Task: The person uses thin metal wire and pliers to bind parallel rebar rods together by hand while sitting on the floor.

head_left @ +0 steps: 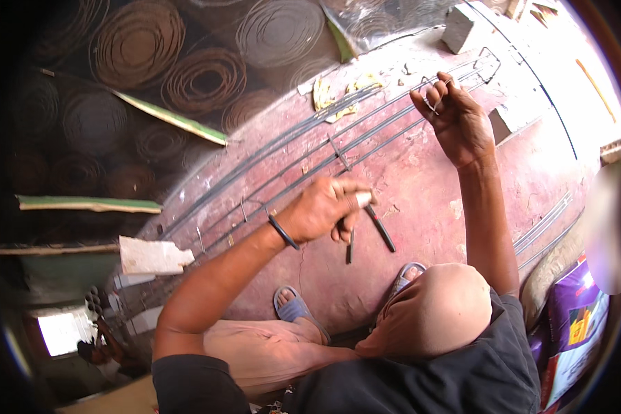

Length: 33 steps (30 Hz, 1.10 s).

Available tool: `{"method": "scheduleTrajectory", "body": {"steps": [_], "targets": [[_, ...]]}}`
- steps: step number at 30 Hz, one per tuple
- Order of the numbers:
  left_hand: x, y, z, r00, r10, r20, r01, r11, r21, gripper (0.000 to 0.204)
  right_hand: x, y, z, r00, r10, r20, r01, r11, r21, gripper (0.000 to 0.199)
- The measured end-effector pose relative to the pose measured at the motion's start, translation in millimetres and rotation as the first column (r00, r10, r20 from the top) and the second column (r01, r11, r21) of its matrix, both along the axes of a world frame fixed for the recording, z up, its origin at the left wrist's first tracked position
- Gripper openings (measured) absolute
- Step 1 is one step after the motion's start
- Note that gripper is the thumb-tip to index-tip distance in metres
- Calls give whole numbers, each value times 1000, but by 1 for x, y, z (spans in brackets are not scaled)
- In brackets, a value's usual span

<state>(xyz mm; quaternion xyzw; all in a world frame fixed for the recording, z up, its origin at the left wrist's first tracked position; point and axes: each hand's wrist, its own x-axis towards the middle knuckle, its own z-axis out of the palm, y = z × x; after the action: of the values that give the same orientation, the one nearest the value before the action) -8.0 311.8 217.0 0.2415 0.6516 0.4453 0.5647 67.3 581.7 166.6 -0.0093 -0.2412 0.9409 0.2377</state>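
My left hand (324, 207) is shut on a pair of pincers (381, 231); its two dark handles stick out below my fingers, and it sits over the reddish floor beside the long steel bars (303, 148). These bars lie side by side, running diagonally from lower left to upper right, with thin stirrups (339, 155) across them. My right hand (454, 114) is raised above the bars' far end, fingers curled around a short piece of thin wire (429, 103). A dark band circles my left wrist.
Rusty wire coils (138, 41) fill the upper left. A concrete block (462, 27) sits at the bars' far end, a broken white slab (152, 255) at the near end. More bars (545, 224) lie at right beside a purple sack (573, 317). My sandalled feet (293, 307) rest below.
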Motion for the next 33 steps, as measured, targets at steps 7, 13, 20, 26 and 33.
{"method": "scheduleTrajectory", "body": {"steps": [7,13,20,26,33], "targets": [[16,43,3,979,53,198,-74,992,100,30,26,-11,18,768,-619,162,-33,215,976,20],[-8,59,-1,998,47,36,-51,991,125,28,36,-19,31,818,-528,230,-206,103,973,15],[-39,19,20,914,281,-293,-187,932,312,22,26,-74,52,970,-231,73,-147,-322,935,11],[-43,-27,18,900,371,-228,-259,878,402,27,8,-124,39,915,-400,60,-187,-287,939,20],[-32,-47,-17,924,345,166,-383,842,380,34,-34,-179,7,926,-283,249,81,795,601,31]]}}
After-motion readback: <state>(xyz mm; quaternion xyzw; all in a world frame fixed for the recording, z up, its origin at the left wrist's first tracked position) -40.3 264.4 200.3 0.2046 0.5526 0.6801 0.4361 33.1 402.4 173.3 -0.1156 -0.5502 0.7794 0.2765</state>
